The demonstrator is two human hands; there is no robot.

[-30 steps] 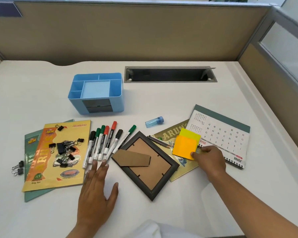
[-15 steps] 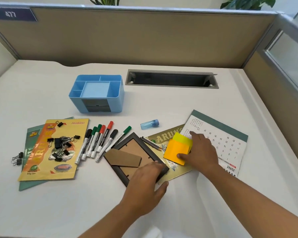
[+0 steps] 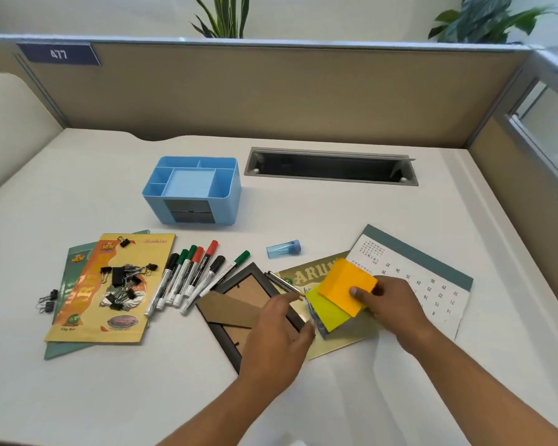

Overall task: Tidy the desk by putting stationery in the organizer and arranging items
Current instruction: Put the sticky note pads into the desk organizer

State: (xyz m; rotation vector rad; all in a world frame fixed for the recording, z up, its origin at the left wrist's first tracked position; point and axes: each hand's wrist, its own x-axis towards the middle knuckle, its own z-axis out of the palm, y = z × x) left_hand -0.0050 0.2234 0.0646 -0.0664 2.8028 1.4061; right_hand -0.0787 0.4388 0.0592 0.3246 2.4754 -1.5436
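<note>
The orange sticky-note pad (image 3: 347, 284) is pinched at its right edge by the right hand (image 3: 392, 300); the thumb is seen on top, while the fingers beneath are hidden by the pad. The pad is tilted and overlaps a yellow-green pad (image 3: 327, 313), of which only the lower left part is seen. Something clear lies under that pad's edge and cannot be identified. Both pads are over a green booklet (image 3: 306, 275), whose title is cut off by them.

The left hand (image 3: 276, 338) is laid over the right corner of the picture frame (image 3: 239, 292), fingers loosely stretched towards the pads; nothing is seen held in it, though its underside is hidden. The frame's near corner is covered by that hand. Thin pens (image 3: 279, 281) beside the frame are partly hidden as well.

The blue organizer (image 3: 230, 201) stands well apart, further back on the desk (image 3: 78, 397). 7 markers (image 3: 190, 275) lie in a row left of the frame. Black binder clips (image 3: 123, 281) are heaped on a yellow booklet (image 3: 78, 310), which covers most of a green one; more clips (image 3: 47, 300) lie just left on the desk. A small blue tube (image 3: 282, 249) lies near the calendar (image 3: 432, 284), whose near edge is covered by the right hand and wrist.
</note>
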